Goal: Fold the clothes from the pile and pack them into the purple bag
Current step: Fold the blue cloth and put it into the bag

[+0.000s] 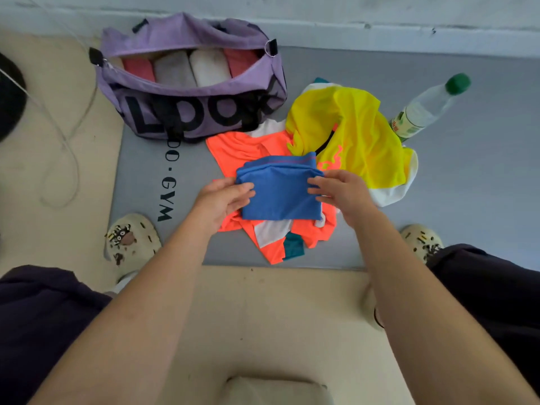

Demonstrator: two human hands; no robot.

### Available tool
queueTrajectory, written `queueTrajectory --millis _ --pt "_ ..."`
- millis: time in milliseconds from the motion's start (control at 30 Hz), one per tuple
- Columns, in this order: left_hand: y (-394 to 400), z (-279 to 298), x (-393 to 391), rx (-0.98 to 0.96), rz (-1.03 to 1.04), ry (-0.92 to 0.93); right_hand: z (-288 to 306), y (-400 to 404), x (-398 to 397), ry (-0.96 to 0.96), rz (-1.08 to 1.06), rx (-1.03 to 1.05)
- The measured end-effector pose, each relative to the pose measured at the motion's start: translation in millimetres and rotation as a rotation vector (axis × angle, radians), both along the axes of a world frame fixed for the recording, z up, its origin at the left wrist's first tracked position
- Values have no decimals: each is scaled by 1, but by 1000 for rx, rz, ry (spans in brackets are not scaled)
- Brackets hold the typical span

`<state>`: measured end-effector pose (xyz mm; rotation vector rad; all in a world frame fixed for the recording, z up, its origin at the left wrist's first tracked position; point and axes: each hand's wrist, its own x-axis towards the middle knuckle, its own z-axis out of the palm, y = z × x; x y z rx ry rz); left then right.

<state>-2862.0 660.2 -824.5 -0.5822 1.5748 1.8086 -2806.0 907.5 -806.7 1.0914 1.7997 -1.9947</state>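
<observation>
Head view, grey gym mat on beige floor, pale wall behind

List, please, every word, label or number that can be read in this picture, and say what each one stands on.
"LOOK": large black letters on the side of the purple bag, partly crossed by its strap.
"DO · GYM": black letters on the grey mat, running sideways; the start is hidden under the bag.
Label on the plastic bottle: print too small and blurred to read.
Orange print on the yellow garment: a shape, no legible word.
</observation>
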Motion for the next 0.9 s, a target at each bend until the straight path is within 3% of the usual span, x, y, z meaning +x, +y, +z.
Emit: queueTrajectory --millis 167,300,600,667,733,833,900 --pt "15 -28 -48 -448 -86 109 -21 1 -49 -87 47 225" --pt "20 -63 -74 -633 -157 225 -46 5 -69 -110 78 354" --pt "20 -92 -77 -764 -115 357 -72 10 -76 -42 63 590" --pt "11 -86 -70 -826 -102 320 -67 11 -66 -54 105 739" --pt "0 -80 -61 -824 -227 217 -64 11 -52 -97 192 819" --pt "-6 -71 -49 -692 -394 42 -64 0 -37 -184 315 833" --pt "-1 -71 -45 -642 -383 45 -64 -9 -35 -234 286 820"
